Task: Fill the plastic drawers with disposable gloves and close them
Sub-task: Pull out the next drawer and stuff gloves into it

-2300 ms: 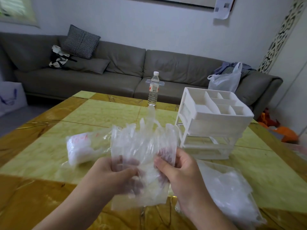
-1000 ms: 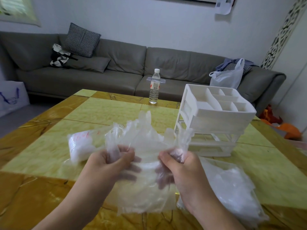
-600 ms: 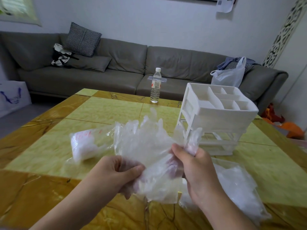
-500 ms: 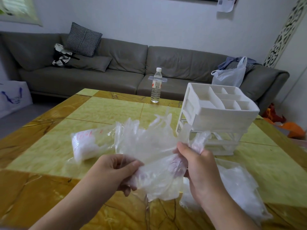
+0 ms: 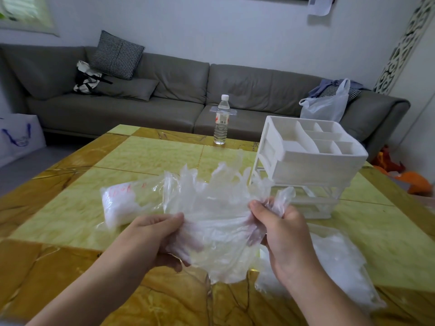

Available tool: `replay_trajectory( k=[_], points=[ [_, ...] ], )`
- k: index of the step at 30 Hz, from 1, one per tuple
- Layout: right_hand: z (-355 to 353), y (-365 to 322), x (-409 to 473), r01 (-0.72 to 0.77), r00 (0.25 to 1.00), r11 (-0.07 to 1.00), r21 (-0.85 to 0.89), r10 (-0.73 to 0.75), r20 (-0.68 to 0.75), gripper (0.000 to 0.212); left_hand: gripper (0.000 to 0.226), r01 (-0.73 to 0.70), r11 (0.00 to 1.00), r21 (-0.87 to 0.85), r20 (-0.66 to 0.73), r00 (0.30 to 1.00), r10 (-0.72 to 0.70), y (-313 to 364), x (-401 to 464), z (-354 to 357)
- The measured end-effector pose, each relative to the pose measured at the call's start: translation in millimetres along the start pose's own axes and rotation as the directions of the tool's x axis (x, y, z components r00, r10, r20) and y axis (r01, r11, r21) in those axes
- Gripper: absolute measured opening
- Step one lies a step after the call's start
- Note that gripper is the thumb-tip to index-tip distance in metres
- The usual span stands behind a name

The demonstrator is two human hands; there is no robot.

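A crumpled bunch of clear disposable gloves (image 5: pixel 216 212) hangs between my two hands above the table. My left hand (image 5: pixel 153 238) grips its left side, thumb on top. My right hand (image 5: pixel 280 231) pinches the right side, with plastic bunched above the knuckles. The white plastic drawer unit (image 5: pixel 308 163) stands beyond my right hand; its top tray has open compartments, and a lower slot looks bare. A sealed bag of gloves (image 5: pixel 122 205) lies left of the bunch. Another opened bag of gloves (image 5: pixel 329 267) lies under my right wrist.
The yellow and amber marble table (image 5: pixel 146 149) carries everything. A water bottle (image 5: pixel 222 121) stands at its far edge. A grey sofa (image 5: pixel 179 95) with cushions and a white plastic bag (image 5: pixel 327 107) runs behind the table.
My hands have turned and spread the bunch of gloves wider, moving it slightly right toward the drawer unit. The bags and drawer unit have stayed in place.
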State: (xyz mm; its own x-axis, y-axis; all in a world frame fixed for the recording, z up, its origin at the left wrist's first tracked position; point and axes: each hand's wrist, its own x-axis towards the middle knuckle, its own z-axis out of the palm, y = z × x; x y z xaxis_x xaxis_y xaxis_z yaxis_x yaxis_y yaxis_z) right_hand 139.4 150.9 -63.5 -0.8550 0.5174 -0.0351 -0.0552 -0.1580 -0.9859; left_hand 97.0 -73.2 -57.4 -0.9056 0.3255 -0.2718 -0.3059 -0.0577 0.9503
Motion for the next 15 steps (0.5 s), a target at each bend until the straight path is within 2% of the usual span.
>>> replay_trajectory(
  k=[3, 7, 9, 12, 14, 15],
  points=[
    [2.4, 3.7, -0.3, 0.038, 0.999, 0.999, -0.028, -0.038, -0.005, 0.01, 0.04, 0.002, 1.0, -0.022, -0.011, 1.0, -0.002, -0.4, -3.7, 2.4],
    [5.5, 6.5, -2.0, 0.072, 0.997, 0.995, -0.073, -0.073, -0.016, 0.016, 0.016, -0.073, 0.995, 0.075, 0.144, 0.988, 0.062, -0.4, -14.1, 8.1],
    [8.2, 6.4, -3.8, 0.075, 0.997, 0.994, -0.085, -0.075, -0.004, 0.017, 0.012, -0.104, 0.992, 0.072, 0.071, 0.992, 0.099, -2.5, -10.2, 5.0],
    [13.2, 2.5, -6.6, 0.087, 0.996, 0.994, -0.073, -0.086, 0.014, 0.009, 0.023, -0.122, 0.991, 0.045, -0.019, 0.992, 0.123, 2.7, -5.3, -2.1],
    [15.8, 1.0, -6.7, 0.105, 0.994, 0.987, -0.122, -0.099, 0.053, 0.007, 0.037, -0.055, 0.998, -0.014, -0.006, 0.998, 0.055, 9.1, -7.6, -3.4],
    [17.2, 0.7, -6.1, 0.115, 0.991, 0.981, -0.153, -0.103, 0.088, 0.007, 0.037, 0.002, 0.999, -0.053, 0.004, 1.0, -0.002, 12.4, -10.2, -3.9]
  ],
)
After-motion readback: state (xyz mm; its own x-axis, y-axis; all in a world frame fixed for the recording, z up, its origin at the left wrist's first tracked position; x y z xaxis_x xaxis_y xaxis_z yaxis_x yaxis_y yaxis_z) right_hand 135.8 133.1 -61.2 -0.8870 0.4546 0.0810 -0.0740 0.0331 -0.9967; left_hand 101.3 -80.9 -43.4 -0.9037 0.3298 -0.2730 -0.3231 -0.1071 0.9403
